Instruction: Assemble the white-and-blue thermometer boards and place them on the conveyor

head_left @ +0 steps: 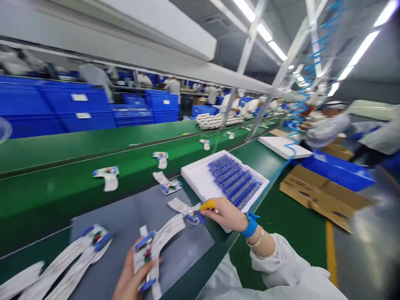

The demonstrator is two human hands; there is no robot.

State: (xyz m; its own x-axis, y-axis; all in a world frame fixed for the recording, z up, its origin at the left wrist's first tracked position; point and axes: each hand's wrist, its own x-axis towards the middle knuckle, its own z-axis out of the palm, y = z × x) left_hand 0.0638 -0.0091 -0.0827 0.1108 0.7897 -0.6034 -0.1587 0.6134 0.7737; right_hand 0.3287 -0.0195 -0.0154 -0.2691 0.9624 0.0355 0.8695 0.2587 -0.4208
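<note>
My left hand (134, 273) is closed around a white gun-shaped plastic housing (144, 250) with blue edges and red and green parts inside. Yellow covering shows on a finger of my right hand (220, 211), which pinches a small blue piece (201, 217). Just beside those fingertips, another white-and-blue housing (191, 216) lies on the grey mat (125, 212). A white foam tray (198, 173), holding rows of small blue pieces (234, 177), stands just beyond my right hand. Stacked white housings (75, 258) rest at the mat's left side.
Several open housings (108, 177) lie spaced along the green conveyor belt (56, 183). Blue bins (78, 104) stand behind it. To the right are an opened cardboard box (321, 193), a blue crate (337, 168) and a seated co-worker (328, 127). A coiled blue hose (301, 96) hangs overhead.
</note>
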